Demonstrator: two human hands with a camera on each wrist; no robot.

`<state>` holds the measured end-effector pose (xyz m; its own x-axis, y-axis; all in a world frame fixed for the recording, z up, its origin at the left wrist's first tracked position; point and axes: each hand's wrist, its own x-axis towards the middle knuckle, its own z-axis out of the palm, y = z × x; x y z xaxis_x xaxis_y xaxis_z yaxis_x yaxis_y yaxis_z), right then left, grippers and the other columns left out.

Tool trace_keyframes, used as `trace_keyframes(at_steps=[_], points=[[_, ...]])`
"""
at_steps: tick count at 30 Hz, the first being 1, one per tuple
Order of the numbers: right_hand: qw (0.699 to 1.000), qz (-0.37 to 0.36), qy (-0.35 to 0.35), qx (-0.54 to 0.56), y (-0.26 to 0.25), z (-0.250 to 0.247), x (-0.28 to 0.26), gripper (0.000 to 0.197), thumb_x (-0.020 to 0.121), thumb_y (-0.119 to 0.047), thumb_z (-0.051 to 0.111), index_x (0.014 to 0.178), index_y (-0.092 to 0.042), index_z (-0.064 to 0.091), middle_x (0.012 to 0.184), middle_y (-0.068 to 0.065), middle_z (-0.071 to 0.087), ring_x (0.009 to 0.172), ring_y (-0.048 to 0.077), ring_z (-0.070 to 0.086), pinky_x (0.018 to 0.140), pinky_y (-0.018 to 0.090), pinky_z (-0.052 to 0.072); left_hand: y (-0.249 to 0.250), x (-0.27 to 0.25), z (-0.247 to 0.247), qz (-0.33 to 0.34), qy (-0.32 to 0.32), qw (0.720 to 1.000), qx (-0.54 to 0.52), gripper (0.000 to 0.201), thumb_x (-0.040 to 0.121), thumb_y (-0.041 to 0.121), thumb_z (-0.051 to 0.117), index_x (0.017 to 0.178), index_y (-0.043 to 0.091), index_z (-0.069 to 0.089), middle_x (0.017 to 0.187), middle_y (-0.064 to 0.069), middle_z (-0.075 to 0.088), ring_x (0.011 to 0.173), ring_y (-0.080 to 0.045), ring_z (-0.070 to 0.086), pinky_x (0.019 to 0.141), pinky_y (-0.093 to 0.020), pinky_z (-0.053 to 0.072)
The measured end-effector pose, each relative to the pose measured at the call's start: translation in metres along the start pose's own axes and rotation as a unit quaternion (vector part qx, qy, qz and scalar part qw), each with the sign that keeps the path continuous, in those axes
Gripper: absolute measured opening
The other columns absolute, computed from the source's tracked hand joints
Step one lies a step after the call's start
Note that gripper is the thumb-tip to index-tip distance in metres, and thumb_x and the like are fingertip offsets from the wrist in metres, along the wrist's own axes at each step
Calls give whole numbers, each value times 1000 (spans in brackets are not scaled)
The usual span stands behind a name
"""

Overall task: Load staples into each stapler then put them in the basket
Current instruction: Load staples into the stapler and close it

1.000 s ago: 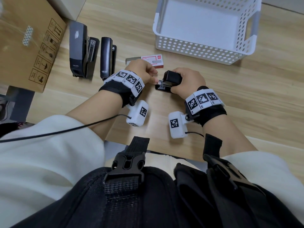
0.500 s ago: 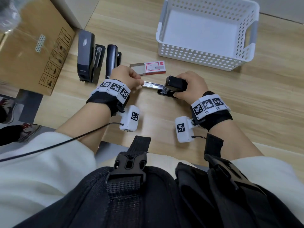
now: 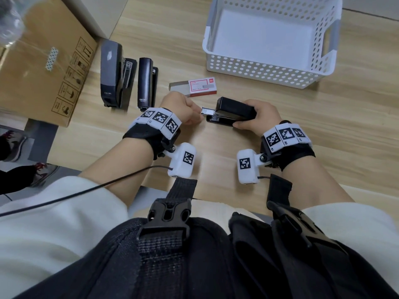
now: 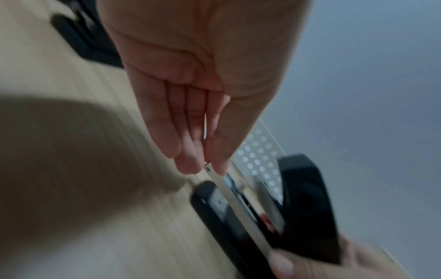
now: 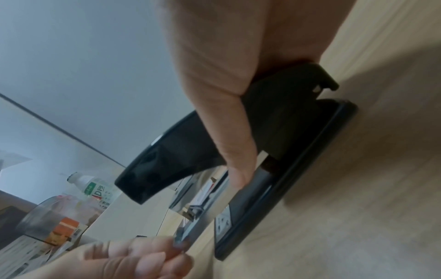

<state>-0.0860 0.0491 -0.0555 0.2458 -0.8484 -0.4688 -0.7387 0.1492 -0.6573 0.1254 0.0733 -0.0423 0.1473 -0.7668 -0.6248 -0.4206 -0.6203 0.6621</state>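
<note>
Head view: left hand (image 3: 183,111) fingers pinch staple strip (image 3: 206,110), now pushed further into right-hand (image 3: 260,114)-gripped stapler (image 3: 234,112).

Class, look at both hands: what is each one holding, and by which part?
The right hand grips the small black stapler around its rear body. The left hand pinches the front end of the stapler's metal staple tray between its fingers.

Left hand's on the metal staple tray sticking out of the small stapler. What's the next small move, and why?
Probably push the tray the rest of the way into the stapler. The left hand pinches its tip, and only a short end sticks out of the front. The right hand grips the stapler's body on the table, bracing it. The basket holds nothing yet, so dropping the stapler in would follow.
</note>
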Motion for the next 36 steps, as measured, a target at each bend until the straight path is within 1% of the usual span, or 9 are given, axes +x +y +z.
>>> trace_keyframes(at_steps=[5,10,15,18,24,28,30,33,36], points=[[1000,3,5,4,-1,0,0,40,70,-15,76,108,-21,64,104,1,67,97,17,58,81,23,39,8,2,17,9,-23,1000,14,18,65,5,77,78,16,71,82,-5,72,87,-20,69,90,-31,54],[1000,0,14,-2,-1,0,2,44,69,-15,77,111,-20,65,107,2,68,97,14,57,80,19,36,9,1,27,9,-35,999,-24,28,67,-9,69,93,0,69,72,1,65,67,-8,60,78,-19,51],[1000,-6,21,-7,0,0,4,45,69,-14,77,111,-18,65,106,4,69,97,15,58,79,18,36,6,3,29,7,-37,998,-47,27,63,-14,67,71,12,66,70,1,66,67,-9,60,77,-20,52],[1000,-8,24,-3,-1,1,5,45,68,-14,78,111,-18,66,106,4,69,98,16,58,78,17,35,6,4,28,11,-43,998,-53,28,63,-16,66,69,11,64,71,-1,66,68,-11,61,79,-24,53],[1000,-8,21,2,-3,0,4,45,67,-12,79,109,-17,67,104,5,69,96,18,58,79,19,36,1,10,32,20,-42,997,-57,34,63,-19,63,62,15,62,45,13,63,51,2,59,65,-18,53],[1000,-4,18,0,-4,-4,0,41,67,-13,78,107,-18,67,102,4,70,99,20,60,80,22,40,12,11,25,35,-96,995,-18,21,68,-10,66,74,9,65,75,-4,66,76,-17,62,81,-28,53],[1000,2,21,20,-4,-12,-6,37,67,-16,79,102,-21,68,92,0,69,93,19,61,81,27,46,26,12,19,53,-113,992,14,14,73,-2,66,75,11,67,72,-2,65,71,-14,60,74,-22,51],[994,4,59,91,-12,-32,-13,29,66,-20,81,91,-27,68,77,-11,64,76,7,60,72,22,45,53,13,5,109,-81,990,-28,12,79,12,65,68,14,66,66,-1,64,60,-9,55,61,-19,46],[982,-17,96,159,-30,-62,-17,25,67,-16,80,72,-30,61,73,-14,62,59,-10,58,60,8,45,82,26,-12,161,25,983,-81,18,86,24,59,68,20,62,70,3,62,56,-5,53,55,-17,44]])
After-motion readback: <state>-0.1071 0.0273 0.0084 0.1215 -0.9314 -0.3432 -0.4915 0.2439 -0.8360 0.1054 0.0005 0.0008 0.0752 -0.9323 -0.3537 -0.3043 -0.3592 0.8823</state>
